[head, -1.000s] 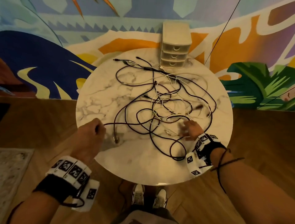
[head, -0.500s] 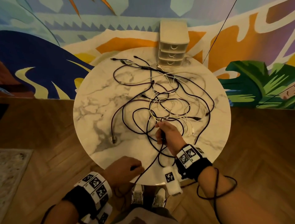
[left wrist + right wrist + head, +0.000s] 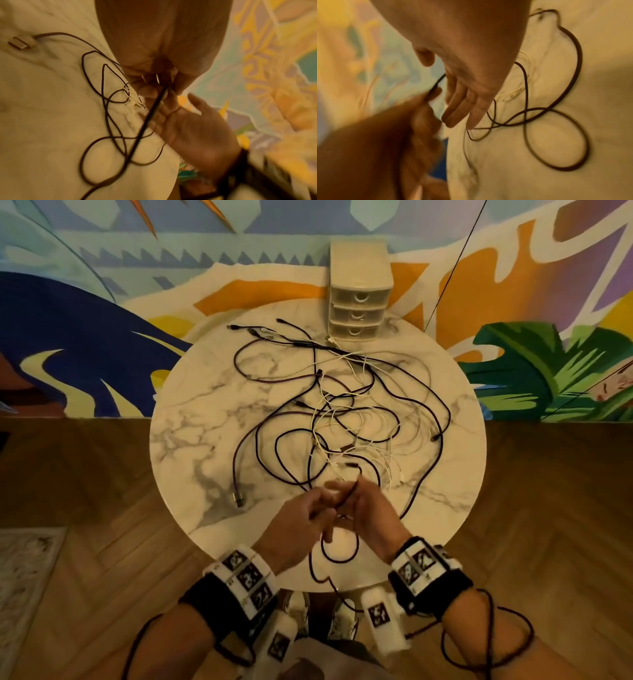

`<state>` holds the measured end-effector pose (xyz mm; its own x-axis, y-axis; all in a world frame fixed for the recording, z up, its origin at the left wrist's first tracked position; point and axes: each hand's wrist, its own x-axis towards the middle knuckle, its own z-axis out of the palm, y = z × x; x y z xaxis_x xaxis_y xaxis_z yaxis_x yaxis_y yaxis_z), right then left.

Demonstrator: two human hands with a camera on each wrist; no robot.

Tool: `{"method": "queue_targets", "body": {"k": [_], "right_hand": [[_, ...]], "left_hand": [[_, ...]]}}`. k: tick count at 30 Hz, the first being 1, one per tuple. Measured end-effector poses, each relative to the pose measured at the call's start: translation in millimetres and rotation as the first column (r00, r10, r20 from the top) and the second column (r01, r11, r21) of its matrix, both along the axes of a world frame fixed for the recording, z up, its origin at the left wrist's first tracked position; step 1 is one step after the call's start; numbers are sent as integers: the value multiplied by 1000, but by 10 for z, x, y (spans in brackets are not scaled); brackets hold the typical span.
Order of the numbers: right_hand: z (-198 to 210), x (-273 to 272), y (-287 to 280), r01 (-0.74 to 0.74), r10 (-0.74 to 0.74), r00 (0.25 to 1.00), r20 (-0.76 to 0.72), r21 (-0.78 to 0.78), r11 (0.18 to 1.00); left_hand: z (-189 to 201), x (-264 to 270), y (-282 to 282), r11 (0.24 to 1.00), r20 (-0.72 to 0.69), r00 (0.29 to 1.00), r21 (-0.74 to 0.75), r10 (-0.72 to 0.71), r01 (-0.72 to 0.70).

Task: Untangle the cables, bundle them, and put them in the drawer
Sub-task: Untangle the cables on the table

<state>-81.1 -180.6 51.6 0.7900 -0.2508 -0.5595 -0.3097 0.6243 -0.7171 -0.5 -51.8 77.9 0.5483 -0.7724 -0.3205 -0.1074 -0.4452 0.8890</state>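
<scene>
- Both hands meet at 6 o'clock on the round marble counter (image 3: 191,460), over its near edge.
- Left hand (image 3: 298,522): fingers (image 3: 150,92) pinch a dark cable (image 3: 145,120), which runs taut toward the wrist.
- Right hand (image 3: 370,508): fingers (image 3: 458,108) straight and relaxed, beside that cable; cannot tell if they grip it.
- Tangled cables (image 3: 342,419), dark and white, spread over the counter centre.
- Drawer unit (image 3: 359,299) at 12 o'clock, three drawers closed.
</scene>
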Motion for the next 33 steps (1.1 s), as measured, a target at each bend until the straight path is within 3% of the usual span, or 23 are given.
{"method": "queue_targets", "body": {"k": [2,3,5,7,8,11,13,14,16,18,19,22,24,27,28,30,33], "right_hand": [[105,63,-100,159,-158,987,-34,5,987],[179,69,-108,168,-170,985,-38,-44,985],[285,67,-62,77,-80,997,-6,-218,973],[353,21,56,-80,108,993,52,-383,920],[361,-15,126,-161,207,976,61,-433,887],[355,-96,285,-317,356,934,19,-415,853],[326,-127,311,-273,316,948,40,-410,870],[312,-141,290,-218,262,963,59,-402,889],[303,-175,203,-110,155,984,86,-387,915],[312,-235,114,-52,92,993,75,-425,904],[320,-262,92,-25,64,995,76,-436,899],[305,-355,57,53,-25,997,68,-458,888],[291,-424,4,86,-64,996,64,-447,890],[275,-519,-118,80,-59,996,60,-469,879],[241,-552,-158,76,-59,997,48,-511,857],[137,-613,-234,63,-65,998,20,-620,782],[-72,-836,-348,35,-118,991,-59,-744,667]], "left_hand": [[-25,-125,61,995,23,995,42,-97,96],[-22,-169,76,988,22,990,68,-139,137],[-10,-147,74,984,89,985,107,-150,140],[46,-38,38,999,127,992,50,-18,11],[97,30,1,999,78,996,2,51,-52],[271,173,-171,995,-162,985,-70,55,-67],[355,198,-275,994,-152,988,-113,-4,-13],[365,201,-315,990,-73,997,-141,-9,-1],[341,180,-362,980,238,971,-189,-7,53],[311,75,-388,954,546,838,-245,-9,171],[291,6,-400,934,633,774,-266,-17,238],[220,-84,-498,889,760,649,-274,-35,368],[213,-44,-574,886,734,678,-299,-23,353],[224,-94,-640,917,452,885,-391,114,81],[215,-151,-665,922,358,923,-388,142,9],[206,-245,-705,921,326,936,-389,135,3],[280,-269,-778,897,546,836,-394,52,201]]}}
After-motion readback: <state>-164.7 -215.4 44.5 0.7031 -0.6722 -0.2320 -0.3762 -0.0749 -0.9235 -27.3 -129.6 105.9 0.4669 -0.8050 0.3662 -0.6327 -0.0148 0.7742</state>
